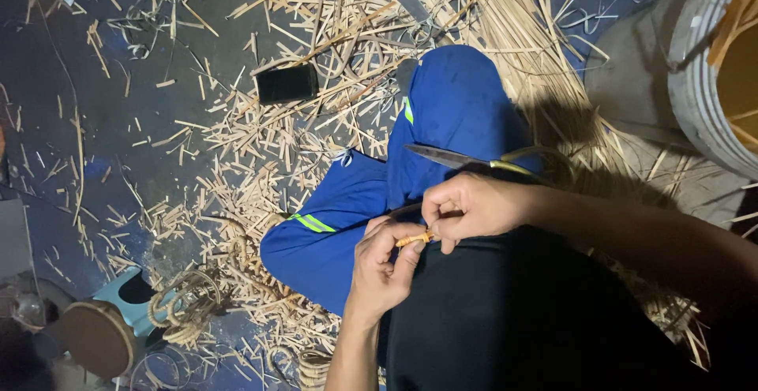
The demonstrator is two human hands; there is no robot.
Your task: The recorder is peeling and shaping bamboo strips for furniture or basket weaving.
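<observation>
floor (95,83): dark, cane offcuts (260,146) strewn; left hand (383,269), right hand (470,205) pinching cane piece (414,239)

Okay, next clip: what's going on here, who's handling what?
A person sits cross-legged on a floor littered with cane offcuts. Both hands meet over the lap: the left hand and right hand each pinch a short tan piece of cane between the fingertips. A pair of shears with yellow handles lies on the blue trouser leg. A black phone lies on the floor, and coils of cane sit nearby.
</observation>
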